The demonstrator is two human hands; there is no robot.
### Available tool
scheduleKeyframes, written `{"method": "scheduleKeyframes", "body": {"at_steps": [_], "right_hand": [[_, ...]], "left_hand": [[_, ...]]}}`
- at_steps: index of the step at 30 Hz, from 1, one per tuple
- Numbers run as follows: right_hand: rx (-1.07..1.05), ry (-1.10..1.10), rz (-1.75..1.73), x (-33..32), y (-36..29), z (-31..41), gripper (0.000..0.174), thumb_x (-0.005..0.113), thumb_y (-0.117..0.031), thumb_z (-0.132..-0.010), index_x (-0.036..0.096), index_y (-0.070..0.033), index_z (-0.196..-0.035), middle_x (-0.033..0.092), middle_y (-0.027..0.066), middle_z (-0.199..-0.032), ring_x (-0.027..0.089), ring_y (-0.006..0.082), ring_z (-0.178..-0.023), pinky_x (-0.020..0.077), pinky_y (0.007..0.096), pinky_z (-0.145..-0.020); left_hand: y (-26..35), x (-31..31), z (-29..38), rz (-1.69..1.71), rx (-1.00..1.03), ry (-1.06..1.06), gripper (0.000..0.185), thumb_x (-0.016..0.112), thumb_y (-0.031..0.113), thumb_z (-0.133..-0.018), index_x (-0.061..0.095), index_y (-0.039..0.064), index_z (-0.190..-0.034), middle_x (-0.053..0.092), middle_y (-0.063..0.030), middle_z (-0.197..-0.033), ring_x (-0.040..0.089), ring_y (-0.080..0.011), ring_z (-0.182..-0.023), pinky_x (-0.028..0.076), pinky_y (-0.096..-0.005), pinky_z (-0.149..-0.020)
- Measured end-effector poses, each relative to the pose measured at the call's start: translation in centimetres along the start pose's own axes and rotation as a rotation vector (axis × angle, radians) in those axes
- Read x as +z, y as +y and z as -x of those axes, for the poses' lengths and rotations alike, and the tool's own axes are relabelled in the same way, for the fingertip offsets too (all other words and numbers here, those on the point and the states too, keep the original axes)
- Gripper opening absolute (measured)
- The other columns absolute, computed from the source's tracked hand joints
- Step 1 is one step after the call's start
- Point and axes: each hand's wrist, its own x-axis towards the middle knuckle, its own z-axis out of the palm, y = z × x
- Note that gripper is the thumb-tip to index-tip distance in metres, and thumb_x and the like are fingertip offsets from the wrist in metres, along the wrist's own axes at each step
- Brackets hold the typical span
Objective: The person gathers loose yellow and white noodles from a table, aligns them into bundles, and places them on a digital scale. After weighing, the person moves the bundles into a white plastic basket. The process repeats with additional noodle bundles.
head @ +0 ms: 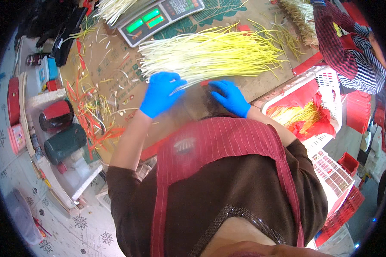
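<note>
A wide layer of blanched chive stalks (209, 54) lies across the cardboard-covered table, white ends to the left and yellow tips to the right. My left hand (162, 93), in a blue glove, is at the near left edge of this layer, by the white ends. Its fingers are bent, and a pale stalk seems to show between them; the grip itself is unclear. Just below the layer's near edge, my right hand (230, 98), also gloved in blue, has thumb and fingers apart and nothing visible in it. A small red piece (206, 82) lies beside its fingertips.
Beyond the stalks stands a lit digital scale (162, 21) bearing a pale bundle (115, 9). Orange strips and scraps (95, 119) litter the table's left. At right, a white plastic basket (336, 106) holds red-wrapped yellow stalks. Another person's checked sleeve (331, 48) is at upper right.
</note>
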Motion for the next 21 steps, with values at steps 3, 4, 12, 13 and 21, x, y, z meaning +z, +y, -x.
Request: {"method": "scheduleKeyframes", "body": {"at_steps": [3,4,12,13,21], "right_hand": [[0.450,-0.002,-0.757,0.6,1.8,1.6,0.039,0.062,-0.027,-0.101,0.061,-0.005,-0.133,0.069,0.0118,-0.121,0.067,0.0248,-0.109,0.0527,0.0384,-0.099],[0.550,0.028,-1.051,0.8,2.5,1.6,0.038,0.060,-0.028,-0.103,0.061,-0.004,-0.132,0.069,0.0111,-0.122,0.067,0.0226,-0.110,0.0527,0.0375,-0.101],[0.555,0.124,-1.565,1.8,1.1,-0.8,0.028,0.063,-0.028,-0.102,0.061,-0.007,-0.121,0.066,0.0072,-0.111,0.063,0.0174,-0.097,0.0518,0.0320,-0.093],[0.617,0.164,-1.546,1.7,0.7,-1.0,0.028,0.064,-0.029,-0.101,0.062,-0.007,-0.119,0.066,0.0065,-0.109,0.063,0.0169,-0.097,0.0518,0.0315,-0.092],[0.629,0.063,-1.356,1.5,2.4,-1.3,0.033,0.067,-0.035,-0.098,0.066,-0.006,-0.114,0.067,0.0046,-0.101,0.063,0.0160,-0.092,0.0530,0.0310,-0.083]], "left_hand": [[-0.9,-1.9,-5.8,0.068,0.096,0.295,0.067,0.081,0.033,-0.083,0.056,0.009,-0.141,0.059,-0.0156,-0.138,0.055,-0.0363,-0.125,0.043,-0.0473,-0.107],[-0.9,-1.4,-8.8,0.009,0.114,0.280,0.075,0.081,0.039,-0.083,0.051,0.008,-0.145,0.055,-0.0183,-0.142,0.053,-0.0382,-0.128,0.041,-0.0487,-0.109],[-0.7,3.6,-16.7,-0.064,0.006,-0.200,0.101,0.079,0.063,-0.074,0.045,0.003,-0.147,0.052,-0.0237,-0.143,0.050,-0.0419,-0.132,0.040,-0.0514,-0.110],[-0.7,3.4,-16.3,-0.027,0.019,-0.194,0.098,0.080,0.061,-0.074,0.046,0.003,-0.147,0.054,-0.0237,-0.140,0.052,-0.0420,-0.129,0.043,-0.0500,-0.108],[-0.7,2.3,-18.7,0.178,-0.242,-0.572,0.070,0.076,0.048,-0.086,0.059,-0.001,-0.134,0.069,-0.0202,-0.119,0.066,-0.0317,-0.108,0.051,-0.0417,-0.094]]}}
